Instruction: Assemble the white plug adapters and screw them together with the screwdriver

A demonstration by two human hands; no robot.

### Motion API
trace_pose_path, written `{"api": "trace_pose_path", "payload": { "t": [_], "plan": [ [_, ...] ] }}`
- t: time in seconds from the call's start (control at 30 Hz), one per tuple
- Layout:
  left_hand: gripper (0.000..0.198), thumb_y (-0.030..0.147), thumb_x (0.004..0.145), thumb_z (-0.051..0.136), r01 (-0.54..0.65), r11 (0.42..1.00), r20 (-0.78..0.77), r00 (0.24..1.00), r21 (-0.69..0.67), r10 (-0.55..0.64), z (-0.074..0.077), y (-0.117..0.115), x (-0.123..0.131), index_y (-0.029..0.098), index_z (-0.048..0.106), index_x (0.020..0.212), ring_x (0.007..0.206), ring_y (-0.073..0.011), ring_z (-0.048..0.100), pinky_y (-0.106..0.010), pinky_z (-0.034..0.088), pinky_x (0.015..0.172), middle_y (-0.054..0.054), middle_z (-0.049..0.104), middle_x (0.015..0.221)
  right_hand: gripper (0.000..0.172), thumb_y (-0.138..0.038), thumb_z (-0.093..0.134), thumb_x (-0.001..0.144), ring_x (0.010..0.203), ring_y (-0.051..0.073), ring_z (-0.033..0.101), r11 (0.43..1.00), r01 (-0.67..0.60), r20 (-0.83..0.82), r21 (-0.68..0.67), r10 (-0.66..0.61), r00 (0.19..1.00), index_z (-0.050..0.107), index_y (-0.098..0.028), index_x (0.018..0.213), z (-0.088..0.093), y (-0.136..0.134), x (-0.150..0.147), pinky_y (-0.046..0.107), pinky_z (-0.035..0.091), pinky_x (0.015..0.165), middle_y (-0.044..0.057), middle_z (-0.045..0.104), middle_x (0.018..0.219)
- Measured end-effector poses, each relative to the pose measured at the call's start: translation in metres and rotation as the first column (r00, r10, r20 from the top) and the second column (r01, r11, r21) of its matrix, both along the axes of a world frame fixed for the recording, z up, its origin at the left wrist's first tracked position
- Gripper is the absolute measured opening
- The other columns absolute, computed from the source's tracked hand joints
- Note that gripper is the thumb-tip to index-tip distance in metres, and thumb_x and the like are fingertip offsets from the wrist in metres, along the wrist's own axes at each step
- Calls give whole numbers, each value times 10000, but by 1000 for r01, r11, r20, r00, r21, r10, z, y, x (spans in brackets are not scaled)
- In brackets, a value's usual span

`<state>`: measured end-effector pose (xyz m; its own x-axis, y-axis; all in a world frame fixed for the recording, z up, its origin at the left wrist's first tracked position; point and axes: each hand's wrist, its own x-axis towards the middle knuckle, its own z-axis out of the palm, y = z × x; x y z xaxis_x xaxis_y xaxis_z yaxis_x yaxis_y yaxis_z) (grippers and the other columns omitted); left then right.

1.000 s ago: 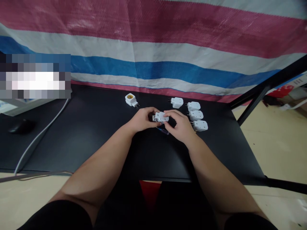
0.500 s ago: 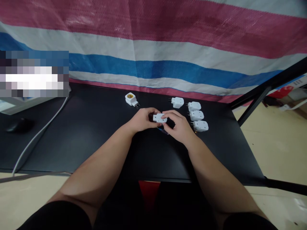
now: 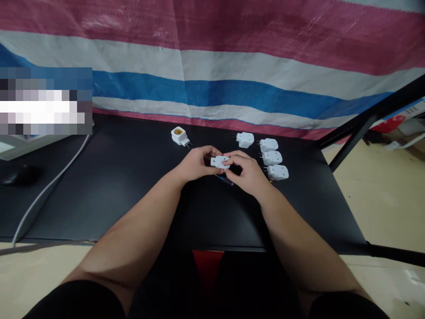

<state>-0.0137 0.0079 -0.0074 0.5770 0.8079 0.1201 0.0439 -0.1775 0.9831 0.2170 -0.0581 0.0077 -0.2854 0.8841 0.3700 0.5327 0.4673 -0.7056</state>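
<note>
My left hand (image 3: 195, 165) is closed around the pronged end of a white plug-in lamp socket (image 3: 217, 162), which lies with its screw-holed back turned up. On the other end, my right hand (image 3: 246, 173) grips it with the thumb and fingers, one fingertip pressing the top. A small screwdriver (image 3: 227, 180) with a dark handle rests on the table just below the hands, partly hidden. Beyond my left hand another lamp socket (image 3: 179, 135) sits with its brass-coloured opening facing up.
Several more white lamp sockets (image 3: 278, 172) lie to the right of my hands, prongs pointing left. The black table (image 3: 139, 208) meets a striped sheet (image 3: 232, 95) at the back. At the left are a black mouse (image 3: 21, 174) and a white cable (image 3: 53, 186). A black metal frame (image 3: 355, 133) stands right.
Both hands keep their hold on the lamp socket, nearly unmoved. Slightly more of the screwdriver shows below them. The whole view has shifted a little.
</note>
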Motion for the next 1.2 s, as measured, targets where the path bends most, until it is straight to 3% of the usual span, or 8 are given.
{"api": "trace_pose_path", "payload": {
  "t": [0.2,0.33,0.47,0.63,0.83,0.93,1.07,1.2],
  "plan": [
    [554,325,677,1049,-87,993,123,988,-78,96,7,1,1,161,801,1145,880,-194,765,-343,615,851,-72,821,996,218,-217,714,1005,1242,306,749,996,45,-41,76,-42,998,731,-290,1209,5,-5,-4,533,655,1051,110,733,1366],
    [450,280,723,963,-163,957,316,919,-241,237,13,2,1,182,780,1122,914,-194,781,-352,636,910,-50,808,998,287,-290,778,987,1003,266,718,989,122,-23,80,-121,992,663,-291,1250,12,-12,-3,476,658,901,90,708,1222],
    [401,235,735,899,-127,916,382,881,-380,280,16,1,0,185,729,1095,1006,-228,807,-385,661,959,-49,782,961,295,-280,868,926,977,259,707,997,-26,212,-70,40,976,683,-285,1156,15,-14,1,434,623,866,50,703,1098],
    [553,204,710,862,-128,889,395,862,-439,319,18,-1,1,255,648,1217,960,-218,830,-286,651,767,13,717,978,154,-155,802,931,963,250,725,982,-87,351,-165,141,926,702,-254,993,13,-11,3,412,596,868,41,718,1017],
    [442,290,686,793,-129,868,418,836,-480,356,21,4,0,234,636,1096,755,-183,781,-229,500,528,-25,749,972,83,-206,721,968,657,179,623,965,-64,164,-254,108,981,672,-273,967,23,-9,21,340,498,645,-36,682,767],
    [392,386,716,825,-133,847,417,824,-515,383,22,6,-2,221,632,1015,654,-167,742,-226,434,466,-28,749,881,49,-246,732,972,690,187,646,979,-41,24,-198,47,999,702,-278,995,28,-9,30,350,519,665,-24,697,793],
    [395,377,676,855,-98,790,409,813,-605,414,27,4,-3,214,633,959,698,-174,780,-235,596,594,15,708,769,101,-333,743,1017,821,217,735,991,105,-238,-78,-121,964,739,-280,1103,23,-8,29,397,615,789,21,757,945],
    [347,287,657,806,-67,779,416,815,-623,403,33,-3,-2,191,662,958,819,-213,826,-300,695,746,0,727,792,157,-371,763,1029,855,226,760,986,167,-312,-30,-168,935,762,-270,1149,14,-5,24,414,656,829,40,763,972]
  ]
}}
